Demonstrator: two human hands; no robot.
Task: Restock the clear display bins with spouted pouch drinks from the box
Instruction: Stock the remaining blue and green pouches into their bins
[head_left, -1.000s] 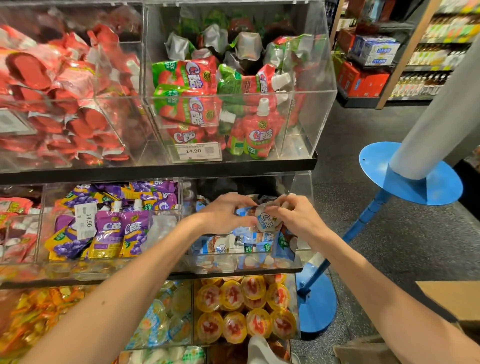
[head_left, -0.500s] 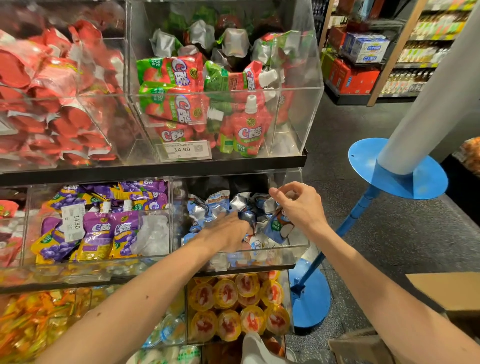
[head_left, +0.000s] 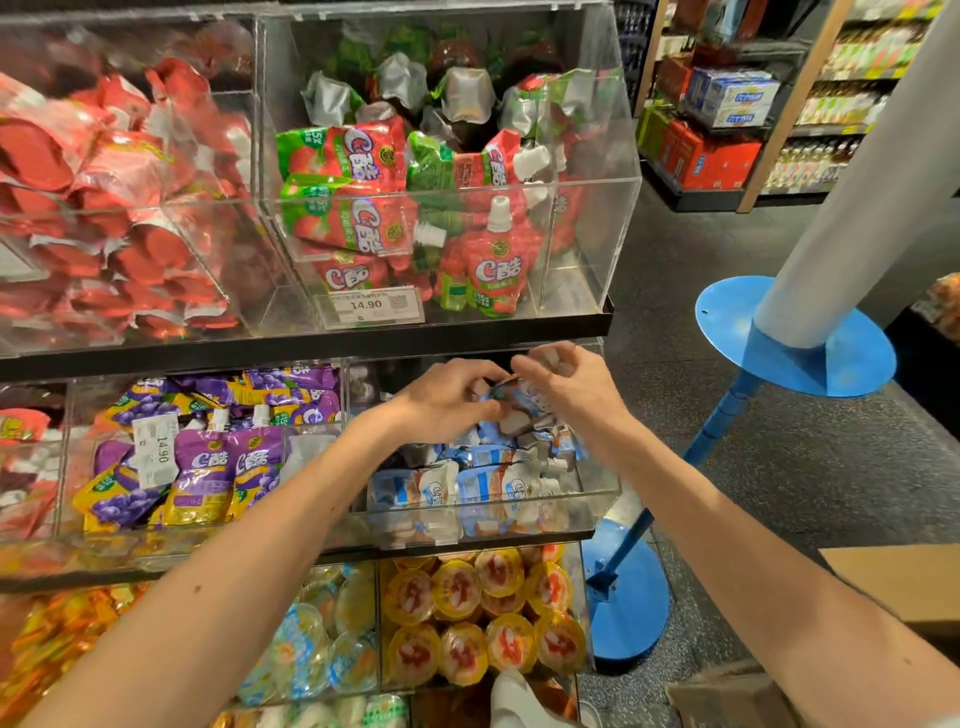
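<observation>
Both my hands reach into the clear middle-shelf bin (head_left: 605, 496) that holds several blue and white spouted pouches (head_left: 485, 488). My left hand (head_left: 449, 400) has its fingers curled round a blue and white pouch (head_left: 511, 402) at the top of the pile. My right hand (head_left: 569, 384) pinches the same pouch near its white spout end, just under the black shelf edge. The two hands meet over the pouch and hide most of it. A cardboard box (head_left: 898, 587) shows at the lower right.
Purple grape pouches (head_left: 208, 467) fill the bin to the left. Red strawberry pouches (head_left: 493, 265) sit in the bin above. Yellow-lidded jelly cups (head_left: 483, 618) lie in the bin below. A blue stand (head_left: 628, 597) and a white pillar (head_left: 857, 197) are on the floor to the right.
My left hand rose from the pouch pile and met my right hand again at the top of the bin. Both now hold one pouch between them.
</observation>
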